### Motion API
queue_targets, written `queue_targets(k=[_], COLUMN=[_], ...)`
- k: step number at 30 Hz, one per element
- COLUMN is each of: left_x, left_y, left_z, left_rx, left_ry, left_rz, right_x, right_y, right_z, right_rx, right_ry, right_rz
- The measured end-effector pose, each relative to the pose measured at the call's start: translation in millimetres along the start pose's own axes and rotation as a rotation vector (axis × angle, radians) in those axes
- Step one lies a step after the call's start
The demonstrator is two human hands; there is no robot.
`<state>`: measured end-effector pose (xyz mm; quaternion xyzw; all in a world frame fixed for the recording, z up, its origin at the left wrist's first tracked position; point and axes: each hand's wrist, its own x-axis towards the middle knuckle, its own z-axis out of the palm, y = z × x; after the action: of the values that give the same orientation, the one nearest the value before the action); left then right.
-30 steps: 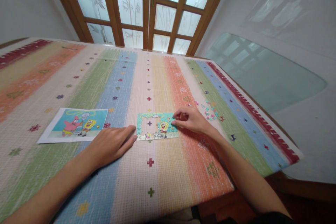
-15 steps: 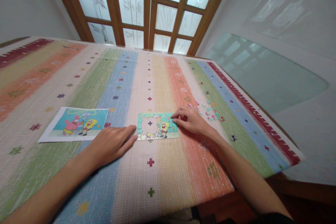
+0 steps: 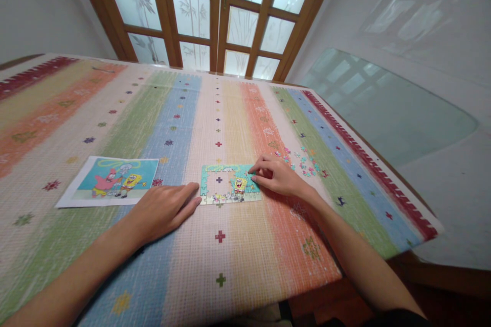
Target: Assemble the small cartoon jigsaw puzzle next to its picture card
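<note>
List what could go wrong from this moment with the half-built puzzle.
The puzzle has a large unfilled gap and lies loose on the tablecloth, so pressure from the right hand at its right edge may shift or split joined pieces. The left hand steadies only the left corner. The loose pieces lie behind the right wrist, where a sweep could scatter them.

Striped tablecloth (image 3: pixel 115 112) over table; wood-framed frosted glass doors (image 3: pixel 215 15) behind; white walls (image 3: pixel 42 5).

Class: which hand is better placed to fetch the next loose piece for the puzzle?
Likely the right hand: it rests at the puzzle's right edge, beside the loose pieces. The left hand lies flat on the opposite side.
</note>
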<state>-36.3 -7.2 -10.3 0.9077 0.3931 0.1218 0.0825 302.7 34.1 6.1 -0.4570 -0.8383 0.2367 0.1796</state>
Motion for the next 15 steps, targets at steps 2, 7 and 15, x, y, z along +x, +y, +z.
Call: queue_targets(k=[2,7,15], left_x=[-0.2,-0.7,-1.3], left_y=[-0.2,-0.7,-0.8], left_z=[0.5,1.0,1.5], left_rx=[-0.007,0.009,-0.001], left_ry=[0.002,0.000,0.007], left_rz=[-0.001,0.007,0.009], right_x=[-0.2,-0.3,0.6], right_y=[0.7,2.3,1.3], right_z=[0.6,1.2,3.5], right_rx=[0.011,0.010,0.028], right_ry=[0.009,0.018,0.031], right_rz=[-0.008,0.009,0.012])
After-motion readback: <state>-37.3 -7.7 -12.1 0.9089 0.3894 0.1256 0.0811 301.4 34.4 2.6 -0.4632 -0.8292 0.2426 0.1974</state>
